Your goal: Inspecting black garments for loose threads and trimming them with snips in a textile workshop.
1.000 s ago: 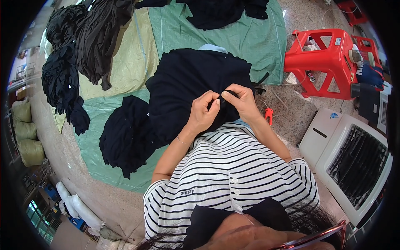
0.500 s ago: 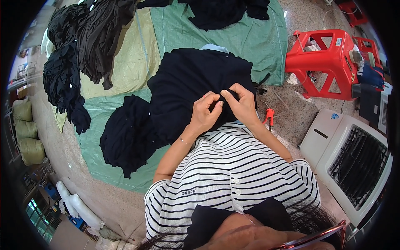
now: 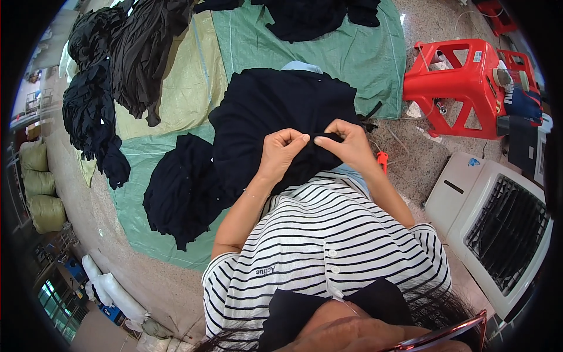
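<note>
Dark navy cloth garments (image 3: 258, 105) lie heaped across my lap, their folds fanned out. My left hand (image 3: 280, 151) pinches an edge of the dark cloth between thumb and forefinger. Close beside it, my right hand (image 3: 347, 145) pinches the same cloth, thumb pointing toward the left thumb. The two fingertips are almost touching, with a bit of fabric between them. Any small detail at the pinched spot is too fine to make out. To the left, a second navy cloth pile (image 3: 183, 190) lies on a green sheet (image 3: 138, 226).
Black and brown garment heaps (image 3: 138, 58) lie at the far left on a yellow sheet (image 3: 190, 97). More dark clothing (image 3: 308, 17) is at the back. On the right stand a red plastic stool (image 3: 457, 88) and a white air cooler (image 3: 492, 223). A red-handled tool (image 3: 382, 161) hangs near my right forearm.
My hands have shifted their pinch on the cloth; the left has moved slightly left and the right fingers have curled lower. The red-handled tool is now more hidden by my forearm.
</note>
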Tool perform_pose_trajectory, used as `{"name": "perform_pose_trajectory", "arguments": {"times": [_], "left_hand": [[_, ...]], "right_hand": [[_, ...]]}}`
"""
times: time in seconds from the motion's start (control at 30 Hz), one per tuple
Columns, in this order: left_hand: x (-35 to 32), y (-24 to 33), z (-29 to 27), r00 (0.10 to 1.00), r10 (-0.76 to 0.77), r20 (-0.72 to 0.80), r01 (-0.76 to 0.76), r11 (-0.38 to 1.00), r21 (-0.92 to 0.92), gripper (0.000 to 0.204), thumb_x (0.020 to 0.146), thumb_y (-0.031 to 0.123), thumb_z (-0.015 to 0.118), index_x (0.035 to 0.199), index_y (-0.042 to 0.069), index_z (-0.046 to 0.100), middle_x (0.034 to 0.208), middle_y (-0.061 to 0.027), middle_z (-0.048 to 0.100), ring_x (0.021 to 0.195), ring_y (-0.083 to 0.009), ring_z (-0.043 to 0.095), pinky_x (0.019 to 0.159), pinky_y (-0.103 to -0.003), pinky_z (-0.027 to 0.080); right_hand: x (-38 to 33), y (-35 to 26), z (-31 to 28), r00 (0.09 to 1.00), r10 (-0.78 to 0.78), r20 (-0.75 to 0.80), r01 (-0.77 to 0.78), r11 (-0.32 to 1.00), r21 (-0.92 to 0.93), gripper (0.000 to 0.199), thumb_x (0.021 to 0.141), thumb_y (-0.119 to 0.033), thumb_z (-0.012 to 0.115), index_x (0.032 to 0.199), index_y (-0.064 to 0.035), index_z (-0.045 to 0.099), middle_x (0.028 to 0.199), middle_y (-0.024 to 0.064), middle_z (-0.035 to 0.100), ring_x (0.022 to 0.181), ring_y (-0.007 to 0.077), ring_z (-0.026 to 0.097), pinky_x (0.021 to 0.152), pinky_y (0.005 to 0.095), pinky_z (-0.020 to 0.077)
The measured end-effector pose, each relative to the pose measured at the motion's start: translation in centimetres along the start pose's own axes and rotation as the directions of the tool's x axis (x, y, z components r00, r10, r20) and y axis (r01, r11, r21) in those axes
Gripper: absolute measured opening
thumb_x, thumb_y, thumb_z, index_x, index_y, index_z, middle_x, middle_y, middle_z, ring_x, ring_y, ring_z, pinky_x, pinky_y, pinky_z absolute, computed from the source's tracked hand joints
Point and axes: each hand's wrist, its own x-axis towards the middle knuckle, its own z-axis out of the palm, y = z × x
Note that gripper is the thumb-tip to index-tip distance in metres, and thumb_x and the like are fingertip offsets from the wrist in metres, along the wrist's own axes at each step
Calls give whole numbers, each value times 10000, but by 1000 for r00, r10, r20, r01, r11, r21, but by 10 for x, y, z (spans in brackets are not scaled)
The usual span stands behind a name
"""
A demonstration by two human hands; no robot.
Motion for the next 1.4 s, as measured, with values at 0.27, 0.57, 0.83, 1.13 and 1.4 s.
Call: {"name": "perform_pose_trajectory", "arguments": {"times": [0.27, 0.57, 0.83, 1.13, 1.4], "left_hand": [[25, 53, 29, 971, 115, 208, -236, 345, 909, 582, 918, 527, 613, 640, 17, 650, 578, -188, 578, 598, -376, 623, 543, -442, 471], [42, 34, 28, 986, 125, 113, -160, 904, 396, 102, 914, 74, 686, 833, 23, 648, 746, -14, 657, 708, -69, 616, 585, -287, 473], [26, 39, 33, 996, 92, -3, -85, 908, -409, 125, 998, 123, 613, 1063, 24, 653, 992, 0, 684, 863, -59, 610, 783, -228, 503], [23, 50, 43, 983, 96, -154, -158, 869, -469, 127, 978, 134, 652, 955, 16, 692, 944, 27, 684, 822, -34, 578, 754, -197, 472], [30, 22, 35, 934, 334, -124, -312, 935, 167, 481, 874, 64, 724, 648, 96, 301, 671, 98, 267, 633, -24, 246, 489, -261, 194]], "right_hand": [[-33, -50, -24, 911, -360, 201, 411, 840, -355, 135, 825, -59, 738, 906, -3, 646, 810, 102, 647, 721, 261, 642, 675, 332, 505], [-36, -47, -17, 896, -362, 256, 439, 807, -396, 174, 806, -28, 704, 975, -25, 664, 832, 109, 626, 812, 289, 613, 686, 385, 488], [-21, -37, -9, 976, -199, 83, 201, 979, -15, 110, 816, -19, 759, 888, 27, 690, 798, 61, 631, 753, 132, 586, 663, 270, 446], [-21, -31, 10, 990, -126, -62, 131, 988, 85, 83, 849, -14, 724, 919, 17, 695, 821, 27, 616, 767, 107, 554, 727, 233, 429], [-19, -33, 19, 970, -173, -173, 211, 948, 236, 65, 880, 12, 677, 938, 17, 649, 879, 11, 613, 835, 81, 541, 766, 229, 423]]}}
